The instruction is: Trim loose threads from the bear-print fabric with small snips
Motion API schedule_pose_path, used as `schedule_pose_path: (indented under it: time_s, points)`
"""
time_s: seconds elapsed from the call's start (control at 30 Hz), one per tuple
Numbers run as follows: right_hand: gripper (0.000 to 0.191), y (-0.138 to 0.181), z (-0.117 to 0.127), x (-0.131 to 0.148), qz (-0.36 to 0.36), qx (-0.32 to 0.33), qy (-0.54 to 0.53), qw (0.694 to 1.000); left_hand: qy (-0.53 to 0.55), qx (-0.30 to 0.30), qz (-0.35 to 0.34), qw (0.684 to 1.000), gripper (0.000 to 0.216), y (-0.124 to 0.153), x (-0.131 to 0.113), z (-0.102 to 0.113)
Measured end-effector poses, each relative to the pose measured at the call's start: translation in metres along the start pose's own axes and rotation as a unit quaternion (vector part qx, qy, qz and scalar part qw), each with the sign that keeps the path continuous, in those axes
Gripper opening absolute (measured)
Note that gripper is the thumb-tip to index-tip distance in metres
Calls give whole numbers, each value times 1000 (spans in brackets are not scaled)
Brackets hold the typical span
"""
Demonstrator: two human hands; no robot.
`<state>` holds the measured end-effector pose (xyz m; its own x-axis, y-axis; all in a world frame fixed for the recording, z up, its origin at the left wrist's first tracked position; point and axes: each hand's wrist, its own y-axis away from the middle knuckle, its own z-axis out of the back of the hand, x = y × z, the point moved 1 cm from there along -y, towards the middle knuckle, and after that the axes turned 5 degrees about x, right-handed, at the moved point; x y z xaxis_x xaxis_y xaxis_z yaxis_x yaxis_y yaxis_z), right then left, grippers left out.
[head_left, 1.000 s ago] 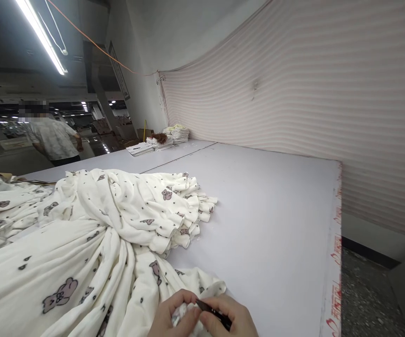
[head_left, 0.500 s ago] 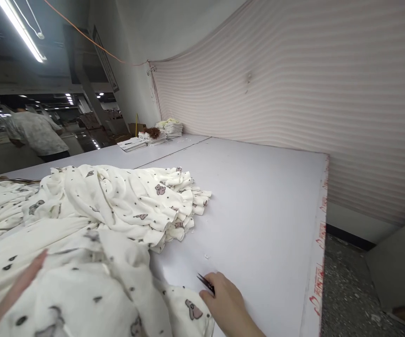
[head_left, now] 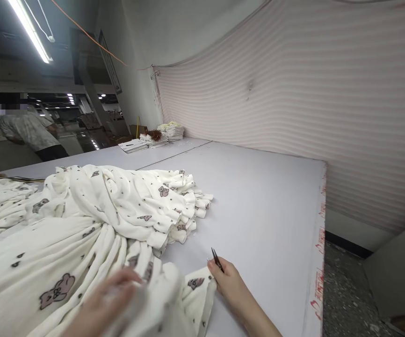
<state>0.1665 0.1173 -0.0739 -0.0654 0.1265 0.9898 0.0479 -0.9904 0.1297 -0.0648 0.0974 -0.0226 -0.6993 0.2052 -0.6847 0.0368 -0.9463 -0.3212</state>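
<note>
Grip of the right hand [head_left: 231,286]: the fingers are pressed together around small dark snips [head_left: 217,259], whose thin pointed blades stick up and away from the fingertips. That hand rests on the white table [head_left: 265,206], its thumb side touching the near corner of the cream fabric [head_left: 83,243], right by a printed bear on that corner. The left hand [head_left: 109,304] is blurred with motion at the bottom of the view; it lies on a gathered fold of the same fabric, and whether its fingers are closed on the cloth or merely laid on it cannot be told.

The fabric, cream with small dark specks and grey-brown bear prints, spreads in a big rumpled heap over the left half of the table, with a stack of folded edges ending near the table's middle. The table's right half is bare white surface, with red printed marks along its right edge. Far back on the table sit stacks of folded pieces [head_left: 169,132] near the ribbed pink wall [head_left: 311,103]. At the far left a person in a light patterned shirt [head_left: 30,133] stands beyond the table, well apart from the hands. A fluorescent tube [head_left: 30,30] glows overhead.
</note>
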Motion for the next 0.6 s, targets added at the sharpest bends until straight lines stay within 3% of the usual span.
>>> schedule_pose_path:
  time_s: [0.07, 0.13, 0.23, 0.33, 0.47, 0.53, 0.6]
  points:
    - [30, 4, -14, 0, -6, 19, -54, 998, -28, 173, -32, 984, 12, 11, -7, -26]
    - [33, 8, -27, -3, -11, 30, -95, 995, -80, 264, -57, 960, 27, 20, -13, -53]
    - [36, 11, -38, -8, -2, 25, -121, 992, -90, 203, -83, 972, 14, 25, -13, -76]
    - [34, 15, -37, -6, 32, 1, -99, 995, 3, 152, -110, 982, 16, 25, -7, -75]
    - [12, 28, -20, 7, 84, -23, 124, 988, 92, 128, -102, 982, 13, 26, 0, -63]
    - [4, 36, -11, 17, 77, 19, 218, 973, 114, 128, -98, 980, 13, 27, 0, -62]
    - [14, 41, -6, 27, 53, 65, 262, 961, 128, 128, -95, 979, 14, 28, 0, -62]
